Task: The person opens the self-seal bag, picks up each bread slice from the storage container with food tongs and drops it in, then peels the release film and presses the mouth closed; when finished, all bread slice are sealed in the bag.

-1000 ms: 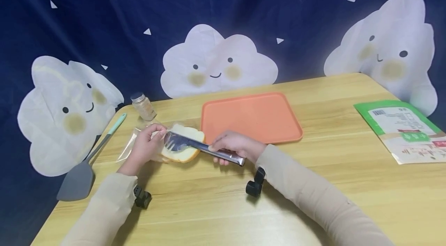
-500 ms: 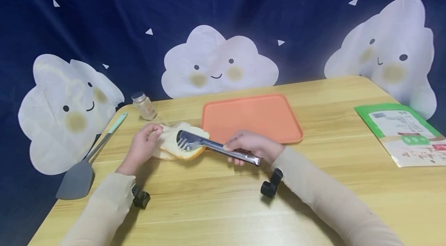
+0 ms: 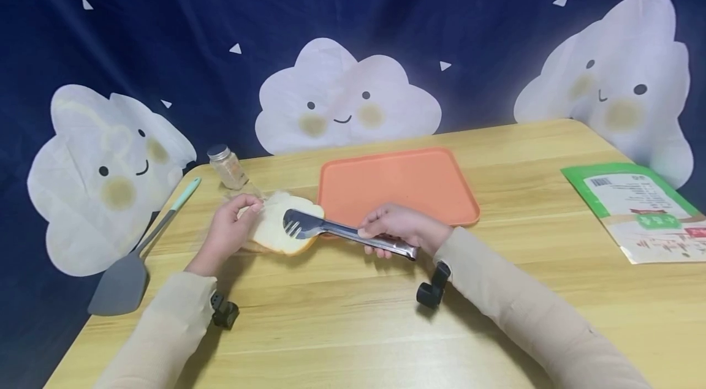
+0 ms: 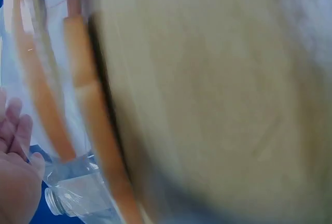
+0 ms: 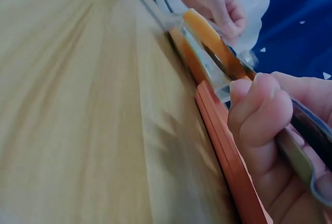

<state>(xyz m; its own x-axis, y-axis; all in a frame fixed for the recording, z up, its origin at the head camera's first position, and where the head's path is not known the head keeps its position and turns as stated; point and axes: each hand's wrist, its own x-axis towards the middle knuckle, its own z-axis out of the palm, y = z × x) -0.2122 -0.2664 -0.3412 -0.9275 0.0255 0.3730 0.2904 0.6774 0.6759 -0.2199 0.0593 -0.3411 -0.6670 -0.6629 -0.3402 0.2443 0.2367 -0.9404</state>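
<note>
My right hand (image 3: 399, 226) holds a pair of metal tongs (image 3: 344, 231) by the handles. Their slotted head lies over a slice of bread (image 3: 273, 233), and in the right wrist view the slice's brown crust is between the tong arms. Below it, a second slice of bread (image 4: 98, 120) lies against the table. Clear plastic bag film (image 4: 78, 136) surrounds the slices. At the slices' left side, my left hand (image 3: 228, 230) pinches the bag's edge between thumb and fingers.
An orange tray (image 3: 397, 187) lies just right of the bread. Behind the left hand stands a seasoning jar (image 3: 227, 168). A grey spatula (image 3: 124, 285) rests at the table's left edge, and a green and white package (image 3: 640, 211) lies far right.
My right hand and the tongs have moved right. The upper slice shifted right, then back left while the tongs' head ended nearer its right edge. My left hand stays nearly in place.
</note>
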